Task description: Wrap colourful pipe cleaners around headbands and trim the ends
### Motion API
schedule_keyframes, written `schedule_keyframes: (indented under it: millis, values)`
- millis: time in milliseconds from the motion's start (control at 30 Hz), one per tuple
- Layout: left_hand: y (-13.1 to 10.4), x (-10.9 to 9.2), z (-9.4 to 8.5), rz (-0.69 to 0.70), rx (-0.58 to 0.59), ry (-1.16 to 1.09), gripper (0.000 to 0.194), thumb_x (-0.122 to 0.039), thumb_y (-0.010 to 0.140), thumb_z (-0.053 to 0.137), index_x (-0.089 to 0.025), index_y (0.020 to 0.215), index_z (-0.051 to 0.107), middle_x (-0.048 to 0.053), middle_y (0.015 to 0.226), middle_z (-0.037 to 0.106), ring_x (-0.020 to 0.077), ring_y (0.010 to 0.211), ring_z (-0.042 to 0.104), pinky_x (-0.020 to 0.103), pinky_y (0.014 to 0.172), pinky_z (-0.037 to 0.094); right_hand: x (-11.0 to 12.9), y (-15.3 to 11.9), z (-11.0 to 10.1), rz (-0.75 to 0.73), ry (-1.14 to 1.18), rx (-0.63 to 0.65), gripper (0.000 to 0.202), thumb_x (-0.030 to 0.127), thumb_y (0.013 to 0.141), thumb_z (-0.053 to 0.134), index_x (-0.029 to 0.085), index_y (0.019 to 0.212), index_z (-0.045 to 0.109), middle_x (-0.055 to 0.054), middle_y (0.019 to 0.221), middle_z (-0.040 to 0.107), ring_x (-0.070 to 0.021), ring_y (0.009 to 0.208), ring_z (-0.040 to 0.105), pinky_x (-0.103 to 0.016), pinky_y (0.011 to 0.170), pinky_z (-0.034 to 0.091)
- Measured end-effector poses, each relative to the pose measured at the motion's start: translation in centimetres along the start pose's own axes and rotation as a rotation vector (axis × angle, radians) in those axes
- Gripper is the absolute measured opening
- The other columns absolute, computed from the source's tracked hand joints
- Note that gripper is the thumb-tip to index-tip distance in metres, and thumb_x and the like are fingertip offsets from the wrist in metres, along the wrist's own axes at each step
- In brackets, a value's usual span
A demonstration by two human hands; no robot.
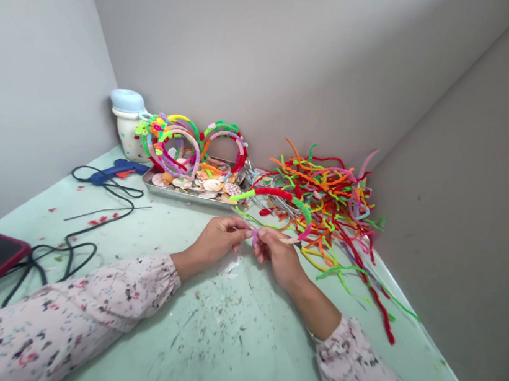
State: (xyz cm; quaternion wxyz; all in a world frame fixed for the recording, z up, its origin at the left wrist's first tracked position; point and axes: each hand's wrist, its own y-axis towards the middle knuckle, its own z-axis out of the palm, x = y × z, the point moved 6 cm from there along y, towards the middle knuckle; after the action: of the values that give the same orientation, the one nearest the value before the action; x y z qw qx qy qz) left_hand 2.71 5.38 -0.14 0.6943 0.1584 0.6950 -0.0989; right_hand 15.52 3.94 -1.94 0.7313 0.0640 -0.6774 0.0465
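- My left grip [218,240] pinches at the purple strip [255,236]; my right grip [279,257] pinches the headband [274,192] beside it.
- The headband is over the bench [234,344], toward its back edge.
- I seem to be wrapping its end; the next turn likely calls for even tension.

Craft workspace, grey walls [254,47], green tabletop [222,367] (scrap-flecked), heaped pipe cleaners [324,190], shell tray [188,196], glue gun [109,172]

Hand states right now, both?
Left hand: closed, fingertips pinched beside the purple fuzzy strip; whether gripping it can't be told.
Right hand: closed, holding the multicoloured fuzzy curved band.
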Motion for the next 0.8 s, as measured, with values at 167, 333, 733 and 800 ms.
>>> schedule_keyframes:
  millis: [167, 333, 733, 800]
  values:
    - [0.04, 0.10, -0.13, 0.002, -0.026, 0.022, 0.018, -0.031, 0.073, 0.063, -0.013, 0.076, 0.066, -0.003, 0.060, 0.055, 0.0060, 0.047, 0.040, 0.020, 0.047, 0.033, 0.24, -0.05, 0.08, 0.000, -0.002, 0.001, 0.022, 0.034, 0.080, 0.051, 0.018, 0.066, 0.055, 0.003, 0.054, 0.053, -0.0089, 0.044, 0.043, -0.022, 0.043, 0.033]
    - [0.14, 0.17, -0.17, 0.027, -0.016, 0.017, 0.019, -0.031, 0.074, 0.061, -0.012, 0.075, 0.065, -0.002, 0.060, 0.056, 0.0064, 0.047, 0.041, 0.021, 0.047, 0.033, 0.68, -0.25, 0.31, -0.010, -0.066, -0.003, 0.023, 0.035, 0.082, 0.048, 0.018, 0.067, 0.054, 0.003, 0.055, 0.053, -0.0086, 0.045, 0.043, -0.022, 0.045, 0.032]
    - [-0.07, 0.28, -0.35, 0.048, -0.004, 0.038, 0.020, -0.032, 0.076, 0.060, -0.012, 0.076, 0.063, -0.003, 0.056, 0.052, 0.0073, 0.048, 0.041, 0.021, 0.049, 0.032, 0.41, -0.46, 0.38, -0.033, -0.216, -0.057, 0.023, 0.036, 0.084, 0.047, 0.019, 0.070, 0.056, 0.004, 0.056, 0.054, -0.0091, 0.046, 0.045, -0.023, 0.046, 0.034]
    - [-0.09, 0.27, -0.40, 0.033, -0.016, 0.058, 0.018, -0.031, 0.076, 0.060, -0.013, 0.074, 0.061, -0.003, 0.054, 0.051, 0.0078, 0.048, 0.042, 0.021, 0.049, 0.032, 0.44, -0.47, 0.45, -0.045, -0.237, -0.059, 0.021, 0.034, 0.084, 0.047, 0.019, 0.071, 0.056, 0.004, 0.056, 0.053, -0.0093, 0.046, 0.046, -0.023, 0.046, 0.035]
